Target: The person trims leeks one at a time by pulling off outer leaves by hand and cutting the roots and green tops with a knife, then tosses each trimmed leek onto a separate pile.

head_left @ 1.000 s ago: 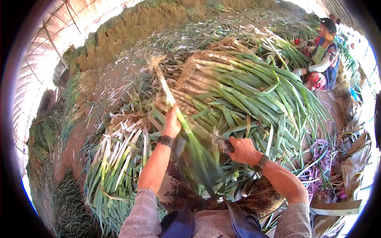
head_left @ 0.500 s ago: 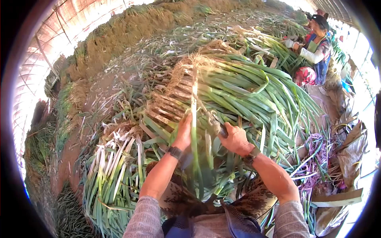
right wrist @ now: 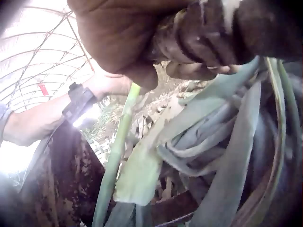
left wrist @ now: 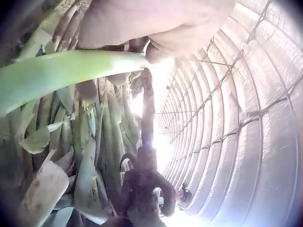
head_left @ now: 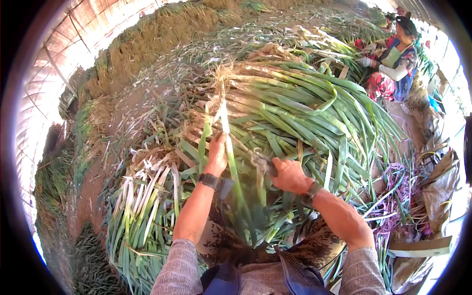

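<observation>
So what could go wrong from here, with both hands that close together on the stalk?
1. The right hand grips a dark-handled tool right beside the left hand, which holds the stalk. A slip could catch the left fingers.
2. The tool is blurred in the head view, so where its edge points cannot be told.
3. Loose leaves crowd the lap under both hands and might snag a stroke.

A large heap of long green leeks [head_left: 305, 113] is piled ahead; white-stalked trimmed leeks [head_left: 142, 196] are laid at its left, tangled purple twine [head_left: 393, 189] at its right.
</observation>
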### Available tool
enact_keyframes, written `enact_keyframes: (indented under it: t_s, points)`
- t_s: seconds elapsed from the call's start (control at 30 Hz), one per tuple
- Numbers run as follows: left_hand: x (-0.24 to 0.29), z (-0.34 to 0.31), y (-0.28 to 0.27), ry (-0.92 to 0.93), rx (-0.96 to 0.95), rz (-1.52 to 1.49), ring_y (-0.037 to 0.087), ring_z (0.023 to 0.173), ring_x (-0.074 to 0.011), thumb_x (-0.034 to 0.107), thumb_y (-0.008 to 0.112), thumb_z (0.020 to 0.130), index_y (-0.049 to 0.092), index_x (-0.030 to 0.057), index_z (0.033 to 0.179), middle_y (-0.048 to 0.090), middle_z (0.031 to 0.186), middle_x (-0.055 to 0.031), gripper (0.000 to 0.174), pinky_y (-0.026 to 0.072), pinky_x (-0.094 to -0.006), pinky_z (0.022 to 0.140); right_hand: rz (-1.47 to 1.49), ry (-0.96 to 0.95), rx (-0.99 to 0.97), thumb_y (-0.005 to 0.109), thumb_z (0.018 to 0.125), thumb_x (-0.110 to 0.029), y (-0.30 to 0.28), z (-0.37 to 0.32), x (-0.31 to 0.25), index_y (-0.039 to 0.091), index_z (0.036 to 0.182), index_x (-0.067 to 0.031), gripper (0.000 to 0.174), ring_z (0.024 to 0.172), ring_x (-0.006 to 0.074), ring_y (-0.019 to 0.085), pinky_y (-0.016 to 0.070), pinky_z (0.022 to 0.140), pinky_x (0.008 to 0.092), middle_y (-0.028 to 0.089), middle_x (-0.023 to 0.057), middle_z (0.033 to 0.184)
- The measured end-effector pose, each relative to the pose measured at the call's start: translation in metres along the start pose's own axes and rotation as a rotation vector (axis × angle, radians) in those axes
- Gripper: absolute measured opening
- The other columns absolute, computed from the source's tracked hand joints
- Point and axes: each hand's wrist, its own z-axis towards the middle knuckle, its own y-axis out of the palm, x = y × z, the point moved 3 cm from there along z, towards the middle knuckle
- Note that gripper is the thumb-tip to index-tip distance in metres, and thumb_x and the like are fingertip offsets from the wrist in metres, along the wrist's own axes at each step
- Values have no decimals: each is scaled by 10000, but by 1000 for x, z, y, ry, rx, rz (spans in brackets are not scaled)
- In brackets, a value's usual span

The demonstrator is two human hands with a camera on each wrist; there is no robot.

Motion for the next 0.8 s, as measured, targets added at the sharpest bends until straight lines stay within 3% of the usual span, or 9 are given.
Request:
enact_keyframes:
  t_s: [0.1,0.23,0.43,0.5,0.8]
  points:
    - [7,3,-2,0,49,-14,611,760,-151,175,652,949,621,47,1067,616,847,-21,177,514,-302,668,20,92,-125,637,862,-332,6,1,-5,573,1013,-31,342,881,437,633,479,784,541,664,227,856]
    - [10,-1,4,-93,-7,50,592,741,-137,218,659,951,612,62,987,603,815,-10,166,505,-302,649,13,88,-45,634,863,-345,4,11,-7,569,1017,-34,353,862,441,634,481,772,543,664,231,846]
    - [1,-15,21,-67,-78,69,558,677,-98,374,628,974,617,93,985,593,814,5,281,471,-269,574,51,122,45,618,876,-360,-7,29,-7,567,1021,-40,355,783,449,639,492,730,551,667,239,793]
    - [-4,-11,16,-118,-109,73,626,720,-182,379,591,994,591,92,1038,599,823,-33,290,588,-383,581,47,84,62,600,889,-371,-9,33,-8,567,1055,-49,364,783,456,641,491,732,559,671,240,796]
    - [-26,-9,4,-120,-122,79,622,712,-177,375,494,1034,596,82,1000,605,820,-39,312,548,-372,575,102,211,110,583,894,-392,-17,39,2,592,1090,-56,389,829,447,659,514,774,543,690,250,865]
